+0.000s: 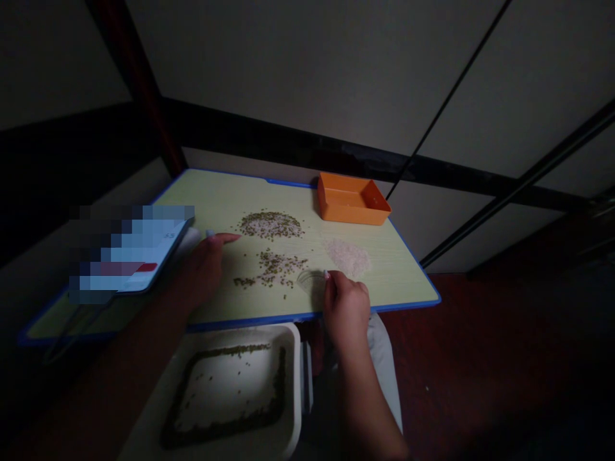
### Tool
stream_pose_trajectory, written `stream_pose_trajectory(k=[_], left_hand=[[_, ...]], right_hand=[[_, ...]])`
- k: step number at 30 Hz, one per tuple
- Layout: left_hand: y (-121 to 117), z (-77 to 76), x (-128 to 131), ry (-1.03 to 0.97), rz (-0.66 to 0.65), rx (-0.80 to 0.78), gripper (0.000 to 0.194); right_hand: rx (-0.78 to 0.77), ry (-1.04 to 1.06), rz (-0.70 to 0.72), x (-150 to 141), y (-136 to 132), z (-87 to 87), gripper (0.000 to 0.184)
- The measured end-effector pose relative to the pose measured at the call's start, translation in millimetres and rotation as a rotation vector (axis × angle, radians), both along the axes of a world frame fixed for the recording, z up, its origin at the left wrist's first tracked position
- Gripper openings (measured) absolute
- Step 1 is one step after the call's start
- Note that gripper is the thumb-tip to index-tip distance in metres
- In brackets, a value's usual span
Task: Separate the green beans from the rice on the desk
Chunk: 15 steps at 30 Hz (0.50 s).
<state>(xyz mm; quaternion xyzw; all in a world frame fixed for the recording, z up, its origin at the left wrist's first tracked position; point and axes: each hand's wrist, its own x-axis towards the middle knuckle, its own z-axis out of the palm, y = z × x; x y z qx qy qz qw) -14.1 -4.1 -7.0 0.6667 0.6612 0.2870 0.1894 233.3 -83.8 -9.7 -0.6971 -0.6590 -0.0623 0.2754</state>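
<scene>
Head view: clear piece (311, 278) in right grip (348, 306), beside grains (276, 267).

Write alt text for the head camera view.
At a yellow table, the right hand seems to pinch a clear curved object beside scattered grains; the left hand extends a finger toward a mixed heap. A pale heap and orange tray sit right of it; a white basin with dark grains sits below.

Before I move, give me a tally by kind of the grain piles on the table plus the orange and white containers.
Mixed dark-and-pale piles: 2
Pale pile: 1
Orange box: 1
White basin: 1
Total: 5
</scene>
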Motion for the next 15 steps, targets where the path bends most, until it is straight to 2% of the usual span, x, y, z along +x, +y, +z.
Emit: stream_pose_trajectory(k=[7, 15], left_hand=[[-1.1, -1.7, -1.3, -0.020, -0.005, 0.030, 0.062], [-2.0, 0.4, 1.3, -0.047, 0.016, 0.013, 0.068]], right_hand=[[-0.035, -0.001, 0.039, -8.8, 10.5, 0.9, 0.026], [-0.023, 0.105, 0.175, -16.3, 7.3, 2.6, 0.026]])
